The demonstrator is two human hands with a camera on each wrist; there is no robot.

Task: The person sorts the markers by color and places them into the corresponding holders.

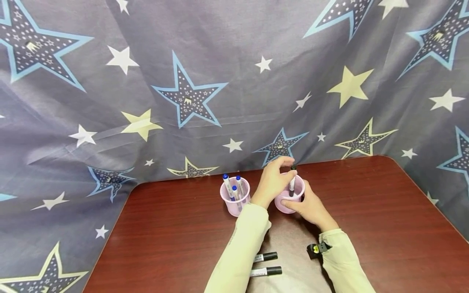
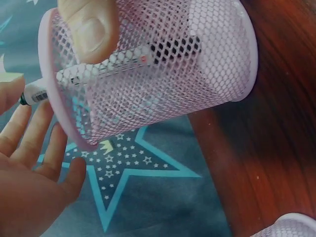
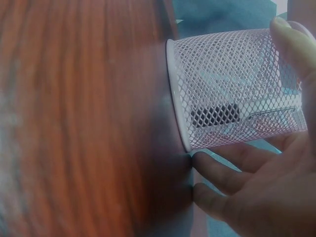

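We've got the left grip [image 1: 272, 180] pinching a marker [image 1: 292, 185] near its top, black end down inside a pink mesh cup [image 2: 153, 108], and our right grip [image 1: 311, 206] is curled round that cup.

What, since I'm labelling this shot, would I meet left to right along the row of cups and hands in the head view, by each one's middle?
Pink cup holding blue-topped markers → left hand → second pink cup holding a black-and-white marker → right hand.
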